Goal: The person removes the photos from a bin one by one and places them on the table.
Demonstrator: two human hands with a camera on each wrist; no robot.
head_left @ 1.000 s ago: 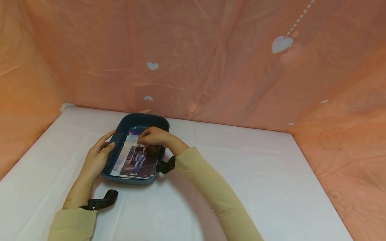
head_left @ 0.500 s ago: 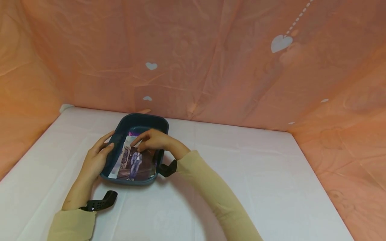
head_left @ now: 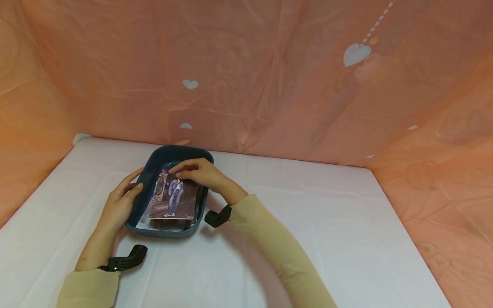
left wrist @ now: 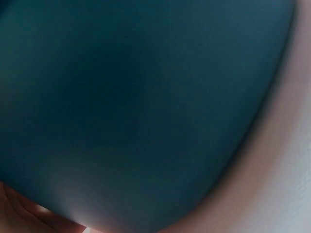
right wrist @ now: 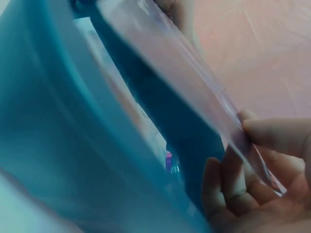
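Note:
A dark teal plastic tray [head_left: 152, 163] sits on the white table. Inside it lies a stack of photos [head_left: 154, 223]. My right hand [head_left: 196, 172] pinches the far edge of the top photo [head_left: 174, 199], which shows a standing figure, and holds it tilted up; the right wrist view shows that photo [right wrist: 194, 92] edge-on between thumb and fingers [right wrist: 277, 136]. My left hand [head_left: 121, 201] grips the tray's left rim, thumb on the edge. The left wrist view is filled by the blurred tray wall [left wrist: 136, 107].
A white cloth covers the table [head_left: 327, 231], which ends at a peach curtain with white hearts [head_left: 358, 53] behind and on both sides. Black wrist straps [head_left: 127, 261] sit on both arms.
My right hand has lifted the top photo's far edge and drawn it toward the tray's far end, standing it steeper. The left hand has stayed on the rim.

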